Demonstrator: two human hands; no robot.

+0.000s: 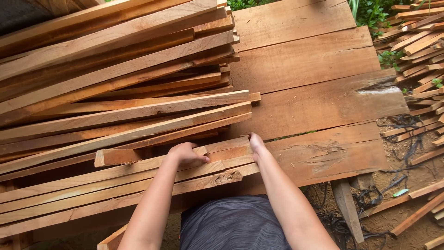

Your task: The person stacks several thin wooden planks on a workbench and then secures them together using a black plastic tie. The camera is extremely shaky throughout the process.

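Wide rough planks make up the worktop (pixel 314 99), with one paler, damp-looking patch near its right edge. Beyond the right edge, a loose heap of short offcuts (pixel 423 51) lies beside green plants (pixel 370 11). Below them, tangled dark cables (pixel 407 127) trail over bare dirt ground (pixel 402 213), near a small green scrap (pixel 400 192) and a slanted wooden leg (pixel 347 206)
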